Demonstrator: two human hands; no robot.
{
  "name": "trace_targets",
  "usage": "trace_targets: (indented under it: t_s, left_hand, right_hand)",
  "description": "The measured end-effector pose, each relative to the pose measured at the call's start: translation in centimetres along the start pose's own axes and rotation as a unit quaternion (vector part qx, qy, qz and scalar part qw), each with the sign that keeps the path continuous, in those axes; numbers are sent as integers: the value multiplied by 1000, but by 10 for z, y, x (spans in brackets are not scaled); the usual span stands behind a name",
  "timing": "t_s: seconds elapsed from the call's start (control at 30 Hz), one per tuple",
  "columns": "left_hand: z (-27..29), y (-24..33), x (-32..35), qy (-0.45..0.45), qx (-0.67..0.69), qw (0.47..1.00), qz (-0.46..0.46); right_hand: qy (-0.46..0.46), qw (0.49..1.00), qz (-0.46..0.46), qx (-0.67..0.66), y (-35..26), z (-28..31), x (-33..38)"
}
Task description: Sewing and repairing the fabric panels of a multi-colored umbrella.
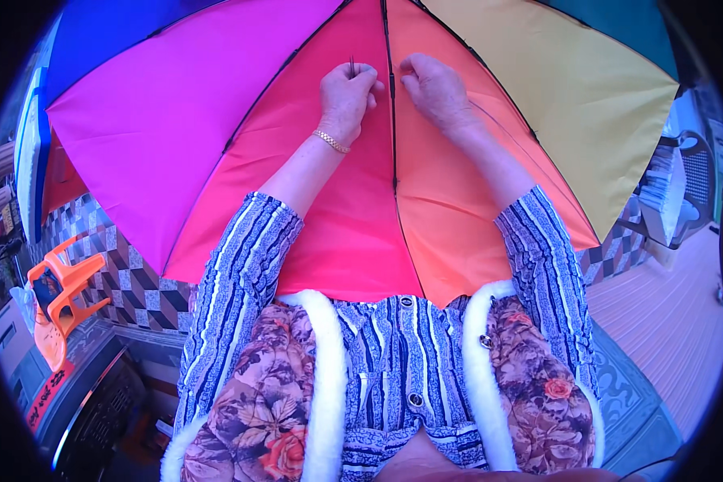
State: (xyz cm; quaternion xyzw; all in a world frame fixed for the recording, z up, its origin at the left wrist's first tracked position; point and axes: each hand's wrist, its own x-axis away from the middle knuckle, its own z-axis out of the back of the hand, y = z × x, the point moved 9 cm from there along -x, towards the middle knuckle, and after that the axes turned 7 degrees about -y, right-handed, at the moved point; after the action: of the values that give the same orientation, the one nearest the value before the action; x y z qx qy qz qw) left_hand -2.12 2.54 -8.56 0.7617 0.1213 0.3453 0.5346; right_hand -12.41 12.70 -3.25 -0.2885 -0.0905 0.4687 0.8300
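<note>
Rainbow-coloured fabric of an open umbrella [241, 136] fills the upper view, its panels running from blue through magenta, pink-red, orange and yellow to teal. A person's left hand [347, 95], a gold bracelet [330, 141] on its wrist, is closed with fingertips pinched on a thin dark needle [351, 64] whose tip stands up just above the knuckles. Just to the right of that pinch, a black rib seam [393, 120] runs down the cloth between the pink-red and orange panels. On the far side of the seam the right hand [435, 87] rests curled on the orange panel, fingertips pressed down on the fabric close to the rib; whether it pinches a thread cannot be told. Both forearms reach up from blue-striped sleeves [241, 265], below which a floral vest [265, 386] with white fleece trim is seen. Well to the left of the hands and lower down, an orange plastic chair [60, 301] stands on patterned tiles.
</note>
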Motion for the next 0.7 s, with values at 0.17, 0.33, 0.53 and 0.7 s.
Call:
trace_targets:
  t_s: [0.17,0.33,0.53,0.7]
  left_hand:
    - [0,-3,0,-2,-10,1000,1]
    - [-2,-1,-1,12,-14,1000,-25]
    - [-3,-7,-4,24,-28,999,-35]
    - [-11,3,-9,-15,-78,997,-11]
  right_hand:
    - [-56,998,-27,-1,5,-9,-3]
    - [-46,996,-72,-8,15,-15,-9]
    - [-24,997,-69,-25,11,-19,-17]
    - [7,998,-41,-44,14,-16,-13]
